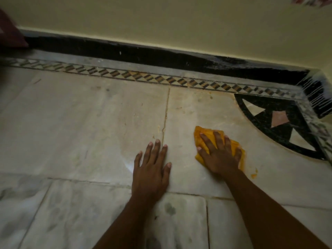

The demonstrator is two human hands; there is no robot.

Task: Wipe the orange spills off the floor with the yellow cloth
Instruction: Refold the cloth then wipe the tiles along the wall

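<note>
**Right hand flat on yellow cloth, left hand braced on floor**

Two bare forearms reach in from the bottom edge. Left hand lies open, palm down, fingers spread on the marble floor, holding nothing; its fingertips sit just beside a tile joint that runs away toward the wall.

Right hand is open too, fingers splayed, pressing flat on the one yellow cloth. Cloth is bunched, long axis running from far-left to near-right, one corner sticking out past the fingertips. The two hands are near each other, not touching.

Orange marks: one small blob just near-right of the cloth, faint specks beside the joint, and a smear further out by the patterned border strip.

Open floor to the left. To the right, a black inlaid corner piece. Beyond that, one black skirting and the cream wall.
</note>
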